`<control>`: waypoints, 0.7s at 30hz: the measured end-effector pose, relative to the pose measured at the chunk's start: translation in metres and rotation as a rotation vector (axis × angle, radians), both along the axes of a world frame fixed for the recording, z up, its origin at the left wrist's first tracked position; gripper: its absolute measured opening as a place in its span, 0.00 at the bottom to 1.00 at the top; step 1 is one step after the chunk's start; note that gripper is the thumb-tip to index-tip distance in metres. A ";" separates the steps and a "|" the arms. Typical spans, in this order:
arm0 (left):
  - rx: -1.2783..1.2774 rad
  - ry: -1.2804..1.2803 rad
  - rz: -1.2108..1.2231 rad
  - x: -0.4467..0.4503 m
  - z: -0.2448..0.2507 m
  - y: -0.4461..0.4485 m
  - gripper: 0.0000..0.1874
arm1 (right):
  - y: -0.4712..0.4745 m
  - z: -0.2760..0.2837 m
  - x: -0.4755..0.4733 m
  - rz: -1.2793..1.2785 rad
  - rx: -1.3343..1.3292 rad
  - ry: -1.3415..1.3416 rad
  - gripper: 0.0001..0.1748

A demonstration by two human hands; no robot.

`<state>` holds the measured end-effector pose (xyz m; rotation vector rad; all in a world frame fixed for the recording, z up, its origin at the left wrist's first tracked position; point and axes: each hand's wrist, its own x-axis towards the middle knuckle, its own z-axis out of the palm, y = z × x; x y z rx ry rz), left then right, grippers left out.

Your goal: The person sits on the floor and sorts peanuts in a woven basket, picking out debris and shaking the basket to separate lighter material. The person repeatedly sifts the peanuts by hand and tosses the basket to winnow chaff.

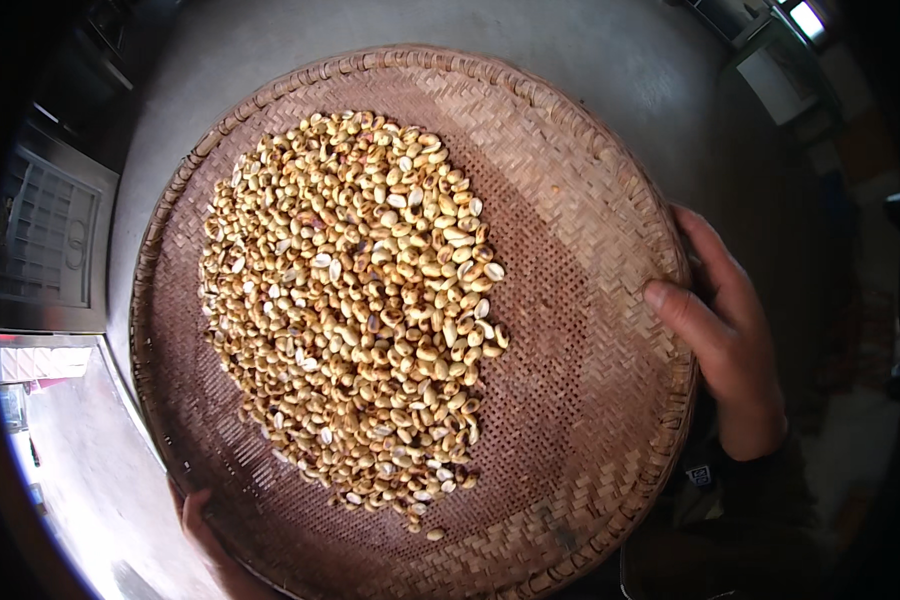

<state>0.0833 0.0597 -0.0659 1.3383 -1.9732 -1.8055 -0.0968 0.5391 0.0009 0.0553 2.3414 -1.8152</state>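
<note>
A large round woven bamboo winnowing tray (540, 300) fills the middle of the view, held up above the floor. My right hand (720, 322) grips its right rim, the thumb over the inner edge and the fingers behind. At the lower left, my left hand (199, 525) holds the rim, with much of it hidden by the tray. Shelled, roasted peanuts (352, 322) lie in one broad heap left of the tray's centre. Most are golden with dark scorched spots, and some are split into pale halves.
Below spreads a smooth grey floor (487, 22). A metal door with a barred panel (52, 225) stands at the left, by a bright opening (82, 450). Furniture with a pale panel (780, 79) is at the upper right. The right side is dark.
</note>
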 end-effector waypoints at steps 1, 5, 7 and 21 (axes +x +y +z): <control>0.059 0.041 -0.017 0.000 0.002 0.001 0.37 | 0.001 0.000 -0.003 0.010 0.018 0.005 0.29; -0.001 0.071 -0.055 -0.003 0.019 0.005 0.38 | 0.006 -0.008 -0.015 0.014 -0.025 -0.118 0.28; -0.033 -0.027 0.027 -0.009 0.028 0.007 0.41 | 0.008 -0.009 -0.019 -0.025 -0.003 -0.226 0.29; 0.054 -0.035 0.069 -0.011 0.124 0.027 0.34 | -0.004 0.076 -0.012 -0.175 0.053 -0.391 0.31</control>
